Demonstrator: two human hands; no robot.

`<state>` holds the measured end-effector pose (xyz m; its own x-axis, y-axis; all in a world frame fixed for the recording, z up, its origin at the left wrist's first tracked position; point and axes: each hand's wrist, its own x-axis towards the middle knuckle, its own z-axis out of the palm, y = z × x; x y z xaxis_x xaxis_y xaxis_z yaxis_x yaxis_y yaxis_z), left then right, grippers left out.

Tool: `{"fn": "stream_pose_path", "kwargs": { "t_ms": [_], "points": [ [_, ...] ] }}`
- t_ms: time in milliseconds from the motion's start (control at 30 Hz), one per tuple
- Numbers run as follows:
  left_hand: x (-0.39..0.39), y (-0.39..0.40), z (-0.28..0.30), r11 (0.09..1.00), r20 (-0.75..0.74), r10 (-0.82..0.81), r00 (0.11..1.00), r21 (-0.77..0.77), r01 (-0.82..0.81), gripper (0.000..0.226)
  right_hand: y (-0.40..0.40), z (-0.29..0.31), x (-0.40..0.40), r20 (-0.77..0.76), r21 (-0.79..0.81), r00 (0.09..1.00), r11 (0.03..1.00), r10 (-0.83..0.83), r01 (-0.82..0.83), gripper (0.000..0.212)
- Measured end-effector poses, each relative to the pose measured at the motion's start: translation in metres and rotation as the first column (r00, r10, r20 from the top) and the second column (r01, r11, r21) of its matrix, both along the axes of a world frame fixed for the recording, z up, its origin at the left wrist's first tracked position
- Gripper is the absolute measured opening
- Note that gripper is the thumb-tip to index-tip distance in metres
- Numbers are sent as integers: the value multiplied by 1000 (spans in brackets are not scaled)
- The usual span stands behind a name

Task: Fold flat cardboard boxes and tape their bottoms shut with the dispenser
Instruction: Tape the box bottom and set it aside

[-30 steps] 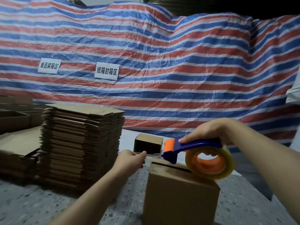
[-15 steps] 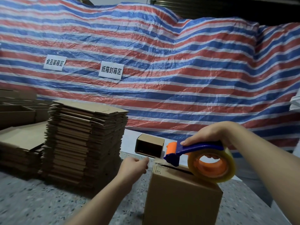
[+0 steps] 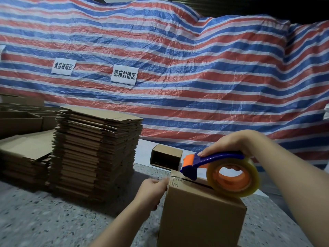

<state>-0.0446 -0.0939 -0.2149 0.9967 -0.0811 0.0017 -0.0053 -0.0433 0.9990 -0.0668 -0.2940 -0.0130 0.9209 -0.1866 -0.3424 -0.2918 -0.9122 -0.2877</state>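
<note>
A folded brown cardboard box (image 3: 201, 216) stands on the speckled table, its flap seam facing up. My right hand (image 3: 229, 142) grips the blue handle of a tape dispenser (image 3: 219, 169) with an orange core and a clear tape roll, resting on top of the box over the seam. My left hand (image 3: 153, 191) pinches the clear tape end at the box's far left top corner. A tall stack of flat cardboard boxes (image 3: 94, 154) sits to the left.
A small open box (image 3: 166, 158) lies on its side behind the folded one. Lower piles of flat cardboard (image 3: 25, 157) and open boxes (image 3: 19, 120) fill the far left. A striped tarp (image 3: 178, 68) with two paper signs hangs behind the table (image 3: 44, 220).
My left hand has moved right, from beside the box to its top left corner, bringing the tape end with it. The dispenser has stayed on top of the box.
</note>
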Motion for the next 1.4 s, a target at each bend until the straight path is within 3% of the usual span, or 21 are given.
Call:
{"fn": "stream_pose_path", "kwargs": {
  "t_ms": [167,300,333,433,533,667,833,1000,1167,1400],
  "points": [
    [-2,-4,-6,1000,-41,10,999,-26,-11,48,0,-1,2,-10,7,1000,1000,-1,1,69],
    [-9,-2,-14,1000,-174,15,985,7,-14,69,-1,0,3,-6,17,1000,1000,-3,3,81],
    [-8,-1,-16,999,-148,51,988,23,-48,65,-2,0,3,-12,21,1000,1000,-1,1,84],
    [-12,-3,-8,978,116,208,971,-17,-207,44,-2,0,4,-20,23,1000,1000,17,-16,88],
    [-30,-16,5,997,278,49,959,-66,-32,56,-2,-1,4,-19,15,1000,1000,19,-19,84],
    [-43,-24,0,997,288,-36,957,-49,52,62,0,0,1,-13,11,1000,1000,2,-2,74],
    [-47,-22,3,1000,286,-4,958,20,-2,58,0,-1,0,-2,30,1000,1000,-4,4,73],
    [-50,-17,2,980,402,18,915,174,-96,45,1,-1,1,-18,11,1000,1000,-1,2,83],
    [-52,-11,8,887,565,-22,825,392,-246,44,4,3,5,-38,-58,999,998,27,-29,80],
    [-48,-8,8,753,623,-36,782,531,-389,46,-18,14,-3,-75,-127,997,992,0,-9,82]
  ]
}}
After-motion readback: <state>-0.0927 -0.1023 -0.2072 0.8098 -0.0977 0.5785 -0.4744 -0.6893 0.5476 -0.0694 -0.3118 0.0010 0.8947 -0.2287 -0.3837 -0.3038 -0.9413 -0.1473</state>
